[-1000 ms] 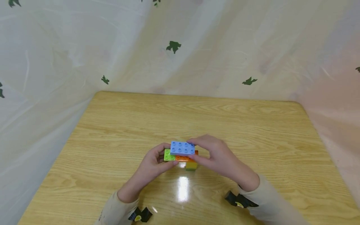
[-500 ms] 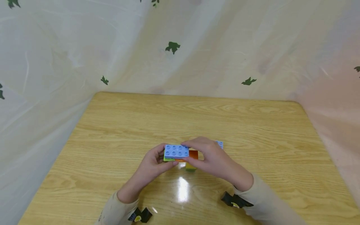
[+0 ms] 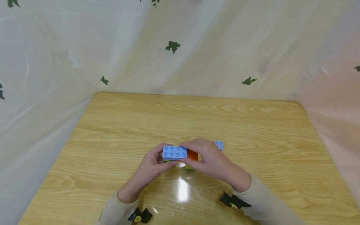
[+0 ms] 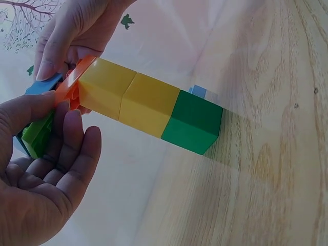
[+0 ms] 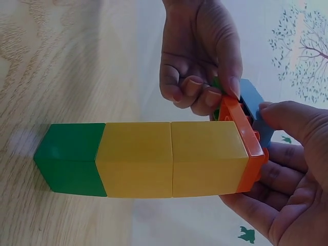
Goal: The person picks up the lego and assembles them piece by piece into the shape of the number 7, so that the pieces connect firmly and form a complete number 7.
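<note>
In the head view, my right hand (image 3: 208, 156) pinches a blue building brick (image 3: 174, 152) between thumb and fingers. It lies over the lime green brick (image 4: 37, 134) and part of the orange brick (image 5: 250, 148); whether it is fully seated I cannot tell. My left hand (image 3: 152, 164) grips the lime green brick at the side, its thumb at the joint with the orange one. Under the orange brick's other end stands a column: two yellow blocks (image 5: 134, 160) above a dark green block (image 5: 72, 159), which is on or near the table.
A smaller light blue brick (image 3: 218, 144) lies on the wooden table (image 3: 239, 122), just beyond my right hand. Behind the table hangs a pale curtain (image 3: 208, 47) with dark green leaf and bird shapes. Each sleeve has a black strap device.
The blue brick has moved left and lowered, now covering the lime green brick. My right hand travelled with it, uncovering the small light blue brick. My left hand has stayed put.
</note>
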Action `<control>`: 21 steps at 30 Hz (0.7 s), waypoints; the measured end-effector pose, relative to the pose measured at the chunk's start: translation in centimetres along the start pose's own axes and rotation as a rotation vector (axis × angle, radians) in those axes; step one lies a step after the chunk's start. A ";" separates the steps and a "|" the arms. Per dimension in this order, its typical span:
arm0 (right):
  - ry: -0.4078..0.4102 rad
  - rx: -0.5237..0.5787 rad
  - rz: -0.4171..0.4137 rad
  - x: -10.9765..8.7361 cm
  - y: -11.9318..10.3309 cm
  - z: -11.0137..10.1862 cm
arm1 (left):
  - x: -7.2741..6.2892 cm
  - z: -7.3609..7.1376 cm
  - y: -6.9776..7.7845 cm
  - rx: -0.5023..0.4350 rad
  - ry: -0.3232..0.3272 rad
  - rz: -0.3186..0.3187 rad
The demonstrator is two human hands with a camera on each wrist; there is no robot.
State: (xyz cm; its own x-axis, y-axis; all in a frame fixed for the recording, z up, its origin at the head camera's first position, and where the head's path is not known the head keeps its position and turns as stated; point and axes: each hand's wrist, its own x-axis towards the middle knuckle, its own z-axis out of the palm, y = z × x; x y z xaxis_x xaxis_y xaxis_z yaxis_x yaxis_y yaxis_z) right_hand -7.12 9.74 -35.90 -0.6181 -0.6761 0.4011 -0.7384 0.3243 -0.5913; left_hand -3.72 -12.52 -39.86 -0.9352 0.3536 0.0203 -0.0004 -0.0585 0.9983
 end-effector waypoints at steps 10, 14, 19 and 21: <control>-0.040 -0.044 0.026 0.0 -0.6 -0.2 | 0.0 -0.2 -0.2 -0.131 -0.054 -0.020; -0.049 -0.070 0.020 0.0 -0.7 -0.2 | 0.0 -0.2 -0.2 -0.161 -0.065 -0.021; -0.051 -0.098 0.013 0.0 -0.8 -0.3 | 0.1 -0.3 -0.2 -0.176 -0.077 -0.011; -0.051 -0.116 0.008 0.1 -0.9 -0.4 | 0.1 -0.3 -0.2 -0.181 -0.084 -0.011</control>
State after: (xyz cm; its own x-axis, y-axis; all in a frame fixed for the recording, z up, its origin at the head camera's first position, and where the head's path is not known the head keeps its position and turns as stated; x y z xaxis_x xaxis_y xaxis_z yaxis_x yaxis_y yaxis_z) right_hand -6.62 9.63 -35.09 -0.6120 -0.7048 0.3588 -0.7614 0.4023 -0.5084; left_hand -3.91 -12.77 -40.09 -0.9022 0.4308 0.0218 -0.0809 -0.2186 0.9725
